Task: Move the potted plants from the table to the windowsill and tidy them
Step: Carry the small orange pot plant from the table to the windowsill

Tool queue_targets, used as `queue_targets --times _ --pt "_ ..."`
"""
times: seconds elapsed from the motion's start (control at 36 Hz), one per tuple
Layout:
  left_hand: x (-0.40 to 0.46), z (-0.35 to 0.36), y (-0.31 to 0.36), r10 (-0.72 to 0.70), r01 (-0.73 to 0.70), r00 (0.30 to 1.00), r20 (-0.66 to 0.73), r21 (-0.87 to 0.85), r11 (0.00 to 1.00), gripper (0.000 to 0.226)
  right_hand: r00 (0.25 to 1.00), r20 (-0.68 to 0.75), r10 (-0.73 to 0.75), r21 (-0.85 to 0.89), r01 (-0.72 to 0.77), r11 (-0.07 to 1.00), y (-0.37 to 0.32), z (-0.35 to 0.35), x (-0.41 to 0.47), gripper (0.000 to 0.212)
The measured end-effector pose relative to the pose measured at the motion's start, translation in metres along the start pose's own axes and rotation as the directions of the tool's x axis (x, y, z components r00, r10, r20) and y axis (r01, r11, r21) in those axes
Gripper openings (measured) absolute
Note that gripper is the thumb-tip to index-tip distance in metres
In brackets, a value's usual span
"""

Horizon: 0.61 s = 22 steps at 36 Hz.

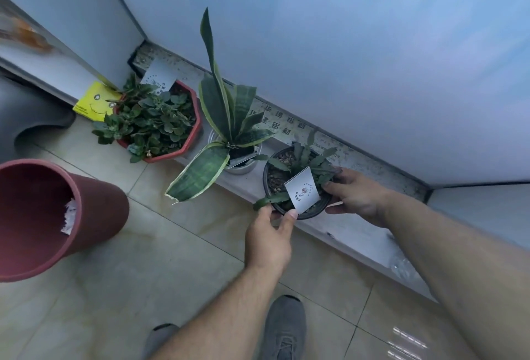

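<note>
So both hands are on the small round black plastic pot [298, 187] with the flat-leaved green plant in it, and it's sitting on the low grey windowsill ledge [338, 230] along the bottom of the frosted window [344, 58]. The left hand [269, 240] is at the near rim, thumb and forefinger closed on the pot's edge right by the white square paper tag [303, 190] that's stuck in the soil. The right hand [354, 195] has its fingers curled round the right side of the pot, thumb low on the wall, other fingers over the rim.

Left of it on the same ledge there's a tall striped snake plant in a pale grey round pot [239, 163], one big leaf flopping down toward the floor. Just beside that, further left, is a red octagonal pot full of bushy round-leaved succulents [156, 123], with its own white tag [157, 78] at the far side. That one looks like it's half on the ledge, hard to tell for sure. There's a yellow smiley-face card [93, 101] tucked behind it in the corner.

On the beige tiled floor [143, 273] at the left is a big dark red plastic bin [94, 210] with some crumpled white paper inside. Grey shoes [284, 328] at the bottom edge.
</note>
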<state>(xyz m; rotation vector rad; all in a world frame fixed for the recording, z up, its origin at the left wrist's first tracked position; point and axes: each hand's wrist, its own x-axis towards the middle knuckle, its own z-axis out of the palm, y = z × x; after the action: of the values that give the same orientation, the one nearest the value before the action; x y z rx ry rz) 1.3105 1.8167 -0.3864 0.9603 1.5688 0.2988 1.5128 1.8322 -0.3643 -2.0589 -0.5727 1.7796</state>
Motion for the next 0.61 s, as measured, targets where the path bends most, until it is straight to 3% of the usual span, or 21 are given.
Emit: queue_targets --times 0.36,0.47,0.61 --pt "-0.010 -0.007 0.020 -0.067 0.050 0.992 0.106 0.155 0.987 0.040 0.994 -0.090 0.066 0.010 -0.065 0.998 -0.002 -0.007 -0.020 0.026" --pt "-0.033 -0.035 0.039 -0.110 0.076 0.983 0.149 0.218 0.973 0.063 0.964 -0.248 0.095 0.072 -0.079 0.994 -0.004 -0.006 -0.056 0.039" --pt "-0.083 -0.078 0.092 -0.107 0.081 0.985 0.134 0.189 0.979 0.063 0.941 -0.328 0.084 0.118 -0.047 0.992 -0.026 0.006 -0.126 0.044"
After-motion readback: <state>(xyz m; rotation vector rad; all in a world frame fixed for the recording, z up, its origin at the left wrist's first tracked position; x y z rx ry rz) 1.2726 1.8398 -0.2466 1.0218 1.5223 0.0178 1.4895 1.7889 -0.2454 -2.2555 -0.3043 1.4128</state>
